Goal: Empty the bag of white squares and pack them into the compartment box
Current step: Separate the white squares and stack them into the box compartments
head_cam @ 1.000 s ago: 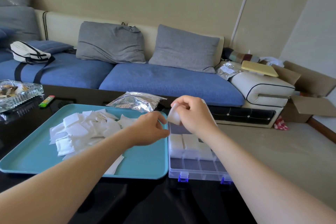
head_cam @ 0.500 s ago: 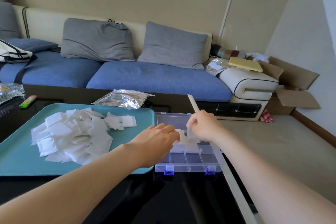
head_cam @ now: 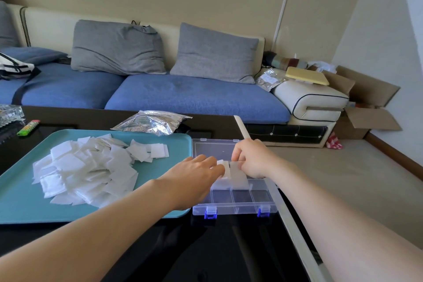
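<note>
The fingers [head_cam: 215,167] of the left hand [head_cam: 194,181] lie flat and loosely spread over the left middle cells of the box [head_cam: 233,208], tips touching a small stack of squares [head_cam: 225,170]; they press rather than pinch, so I read that hand as open. The right hand [head_cam: 254,159] is curled at the far side of the same stack, fingers bent down against the squares, but whether it actually grips any is hidden by the knuckles.

The box sits on the desk [head_cam: 229,247] just right of the tray [head_cam: 23,204], lid open behind it. Its middle row holds white stacks; the near row of cells looks empty. Most of the squares remain in a loose pile [head_cam: 84,171] on the tray. The foil bag [head_cam: 153,121] lies flat behind the tray, apparently emptied.

Risks from here, as I judge them:

- The squares look thin and light. Pressed unevenly, the stack could fan out or buckle over a divider into the next cell.
- Lifting the hands quickly may drag top squares out with them.
- The box is light plastic and close to the desk's right edge; a sideways push from either hand could slide it toward that edge.
- The left forearm crosses the tray's corner, so pulling back low could sweep the pile.
</note>
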Action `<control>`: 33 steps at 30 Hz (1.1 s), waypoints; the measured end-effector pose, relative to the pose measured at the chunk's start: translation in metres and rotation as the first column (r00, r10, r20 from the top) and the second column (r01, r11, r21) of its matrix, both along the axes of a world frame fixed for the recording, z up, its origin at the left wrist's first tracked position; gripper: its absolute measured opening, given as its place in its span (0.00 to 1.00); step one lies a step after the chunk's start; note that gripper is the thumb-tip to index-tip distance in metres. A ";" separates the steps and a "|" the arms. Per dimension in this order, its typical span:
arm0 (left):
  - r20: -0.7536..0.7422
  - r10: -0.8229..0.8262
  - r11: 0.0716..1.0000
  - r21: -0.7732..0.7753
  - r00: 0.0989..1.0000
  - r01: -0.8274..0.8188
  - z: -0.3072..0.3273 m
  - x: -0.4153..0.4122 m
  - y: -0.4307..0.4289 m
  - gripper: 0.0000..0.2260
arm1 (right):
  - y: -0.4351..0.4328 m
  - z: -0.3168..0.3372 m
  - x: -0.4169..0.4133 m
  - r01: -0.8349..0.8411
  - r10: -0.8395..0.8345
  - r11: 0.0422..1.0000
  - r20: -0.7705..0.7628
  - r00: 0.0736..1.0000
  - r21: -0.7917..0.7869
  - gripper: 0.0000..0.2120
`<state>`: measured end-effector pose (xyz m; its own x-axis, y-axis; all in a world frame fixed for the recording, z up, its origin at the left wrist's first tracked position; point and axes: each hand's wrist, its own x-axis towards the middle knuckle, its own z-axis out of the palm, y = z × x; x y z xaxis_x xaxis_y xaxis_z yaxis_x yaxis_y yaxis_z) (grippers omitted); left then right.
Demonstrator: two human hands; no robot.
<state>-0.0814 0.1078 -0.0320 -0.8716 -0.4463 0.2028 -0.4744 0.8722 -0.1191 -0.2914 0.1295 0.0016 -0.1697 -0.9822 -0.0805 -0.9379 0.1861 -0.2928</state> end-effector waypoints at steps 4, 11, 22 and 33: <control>0.005 0.001 1.000 -0.029 1.000 -0.001 -0.002 0.000 0.001 0.17 | 0.004 0.001 0.001 -0.043 0.044 0.998 -0.010 0.999 0.046 0.13; 0.004 0.002 0.999 -0.043 1.000 -0.001 -0.002 -0.001 0.002 0.17 | 0.006 0.001 0.012 0.005 -0.013 0.998 -0.146 0.989 -0.056 0.09; 0.015 -0.004 1.000 -0.020 1.000 0.005 0.000 0.000 0.002 0.17 | -0.004 -0.009 0.017 0.233 -0.222 0.971 -0.174 0.959 0.046 0.21; -0.071 0.013 0.994 0.113 0.997 -0.005 0.001 0.005 -0.002 0.13 | 0.007 -0.003 0.011 0.060 -0.048 0.997 -0.221 0.974 0.045 0.05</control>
<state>-0.0760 0.1056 -0.0307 -0.8524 -0.4777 0.2126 -0.4860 0.8738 0.0147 -0.2803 0.1364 -0.0014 -0.2417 -0.9666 -0.0849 -0.9664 0.2477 -0.0694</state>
